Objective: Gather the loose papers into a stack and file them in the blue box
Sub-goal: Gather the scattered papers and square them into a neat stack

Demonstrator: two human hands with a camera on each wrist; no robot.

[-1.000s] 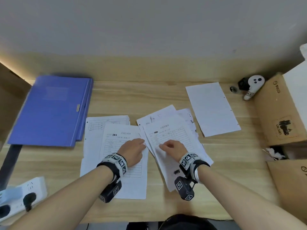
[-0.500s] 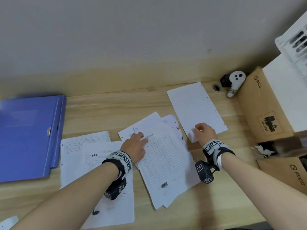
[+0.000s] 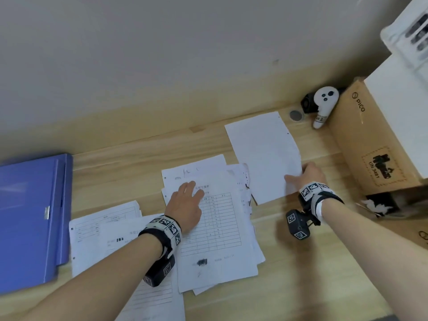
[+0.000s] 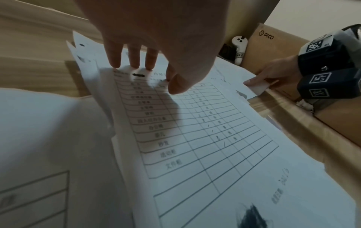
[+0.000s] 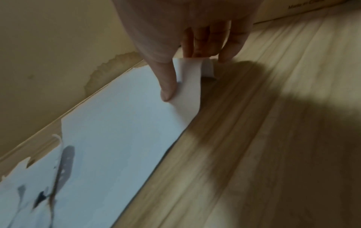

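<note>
So the right hand (image 3: 309, 176) pinches the near corner of a blank sheet (image 3: 261, 154) between thumb and fingers, curling it up off the wooden desk (image 3: 139, 163). The left hand (image 3: 185, 206) lies flat, fingers straight, pressing on a printed form (image 3: 215, 228) topping the middle pile. The blue file box (image 3: 27, 216) sits closed at far left.

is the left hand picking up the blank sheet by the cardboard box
No, the left hand lies flat on the printed form; it is the right hand that pinches the blank sheet at its corner.
</note>
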